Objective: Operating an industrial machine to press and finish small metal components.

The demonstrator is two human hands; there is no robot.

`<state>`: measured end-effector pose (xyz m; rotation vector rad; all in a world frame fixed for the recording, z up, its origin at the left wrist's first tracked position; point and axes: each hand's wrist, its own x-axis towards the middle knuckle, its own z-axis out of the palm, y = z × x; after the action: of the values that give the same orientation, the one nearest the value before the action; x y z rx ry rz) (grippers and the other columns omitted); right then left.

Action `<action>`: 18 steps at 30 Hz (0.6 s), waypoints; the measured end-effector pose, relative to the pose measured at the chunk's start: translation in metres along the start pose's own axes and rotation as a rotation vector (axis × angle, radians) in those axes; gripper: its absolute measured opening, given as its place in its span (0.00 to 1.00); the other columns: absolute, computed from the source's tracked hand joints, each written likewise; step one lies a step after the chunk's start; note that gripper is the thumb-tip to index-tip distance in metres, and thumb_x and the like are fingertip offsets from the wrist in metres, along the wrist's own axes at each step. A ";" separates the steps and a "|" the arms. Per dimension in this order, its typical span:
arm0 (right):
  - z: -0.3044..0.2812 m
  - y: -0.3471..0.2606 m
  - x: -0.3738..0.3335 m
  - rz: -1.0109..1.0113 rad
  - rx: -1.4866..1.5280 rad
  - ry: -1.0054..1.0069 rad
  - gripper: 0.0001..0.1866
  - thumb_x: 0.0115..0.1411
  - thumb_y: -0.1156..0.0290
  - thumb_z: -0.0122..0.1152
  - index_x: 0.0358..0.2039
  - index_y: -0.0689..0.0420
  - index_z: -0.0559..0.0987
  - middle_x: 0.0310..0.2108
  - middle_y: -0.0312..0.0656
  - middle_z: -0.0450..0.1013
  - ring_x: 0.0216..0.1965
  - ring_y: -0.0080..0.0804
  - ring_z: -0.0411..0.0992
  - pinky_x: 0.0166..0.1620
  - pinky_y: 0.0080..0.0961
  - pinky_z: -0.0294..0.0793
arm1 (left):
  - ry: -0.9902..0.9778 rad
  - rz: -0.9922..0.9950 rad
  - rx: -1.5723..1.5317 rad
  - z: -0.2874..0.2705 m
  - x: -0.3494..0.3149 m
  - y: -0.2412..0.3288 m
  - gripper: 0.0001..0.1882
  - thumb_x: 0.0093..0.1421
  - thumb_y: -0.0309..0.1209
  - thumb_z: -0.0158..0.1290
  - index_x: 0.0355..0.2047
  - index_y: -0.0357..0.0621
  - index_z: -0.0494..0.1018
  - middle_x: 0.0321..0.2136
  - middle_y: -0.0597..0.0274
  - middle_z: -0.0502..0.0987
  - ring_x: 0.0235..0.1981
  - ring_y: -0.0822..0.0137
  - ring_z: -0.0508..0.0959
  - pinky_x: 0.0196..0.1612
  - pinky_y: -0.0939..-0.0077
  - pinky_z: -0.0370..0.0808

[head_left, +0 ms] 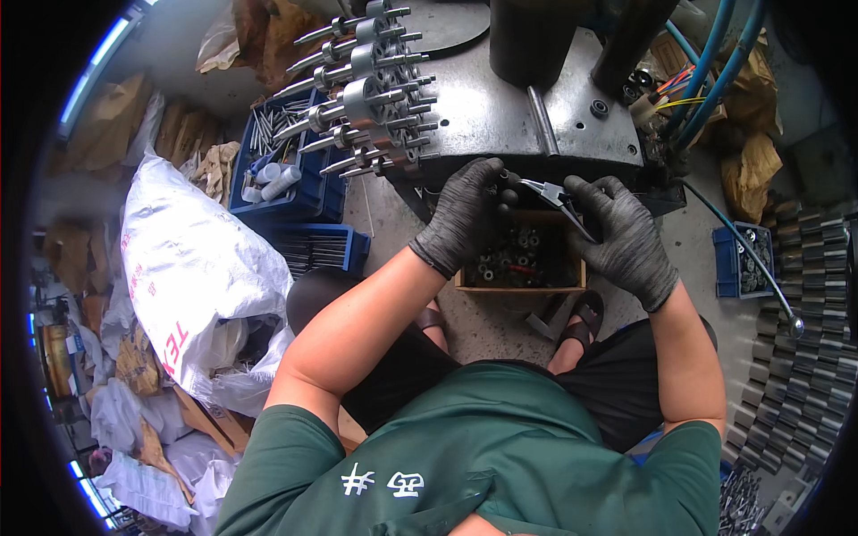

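Observation:
Dark grey work gloves cover both hands, which meet in front of the metal table's near edge. My left hand [466, 213] is closed, pinching a small dark metal part [508, 184] between thumb and fingers; its exact kind is too small to tell. My right hand [633, 243] grips slim-nosed pliers [552, 193], their tips pointing left and reaching close to that part. Whether the tips touch it I cannot make out. Directly below the hands, a wooden box [518, 289] holds several small metal rings or nuts and something red.
Metal shafts with round collars [362, 100] stand at the left of the steel machine table [469, 112]. Blue bins [335, 207] of metal parts and a white sack [201, 268] lie left. Right are a blue bin [728, 272], a long metal rod [760, 263] and stacked metal pieces [804, 357].

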<state>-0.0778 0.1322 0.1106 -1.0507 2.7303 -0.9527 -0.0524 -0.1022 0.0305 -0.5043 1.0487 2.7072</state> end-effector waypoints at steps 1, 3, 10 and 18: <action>0.001 0.001 0.002 -0.027 -0.042 0.008 0.32 0.46 0.76 0.66 0.57 0.52 0.75 0.42 0.52 0.72 0.42 0.51 0.74 0.46 0.40 0.76 | 0.002 0.000 0.000 0.000 0.000 0.000 0.10 0.62 0.38 0.55 0.37 0.47 0.72 0.32 0.66 0.76 0.30 0.73 0.75 0.39 0.71 0.77; 0.001 0.001 0.002 -0.050 -0.084 0.016 0.32 0.46 0.77 0.65 0.56 0.51 0.76 0.42 0.53 0.72 0.42 0.52 0.74 0.46 0.41 0.76 | 0.034 0.004 0.056 0.006 -0.003 0.000 0.11 0.63 0.40 0.55 0.37 0.47 0.72 0.30 0.66 0.75 0.29 0.74 0.74 0.33 0.78 0.75; 0.004 0.004 0.004 -0.074 -0.143 0.050 0.33 0.45 0.79 0.65 0.55 0.50 0.77 0.43 0.54 0.72 0.42 0.52 0.74 0.46 0.41 0.77 | 0.044 0.064 0.200 0.012 -0.011 0.002 0.11 0.65 0.42 0.52 0.38 0.50 0.71 0.28 0.66 0.74 0.26 0.76 0.73 0.28 0.83 0.72; 0.005 0.005 0.005 -0.050 -0.177 0.028 0.34 0.45 0.78 0.65 0.56 0.48 0.77 0.44 0.53 0.73 0.42 0.52 0.75 0.46 0.40 0.77 | 0.041 0.038 0.262 0.014 -0.016 0.006 0.11 0.66 0.43 0.50 0.36 0.50 0.71 0.26 0.66 0.73 0.23 0.76 0.72 0.26 0.82 0.71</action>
<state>-0.0832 0.1292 0.1044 -1.1463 2.8678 -0.7475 -0.0428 -0.0980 0.0501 -0.4980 1.4112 2.5460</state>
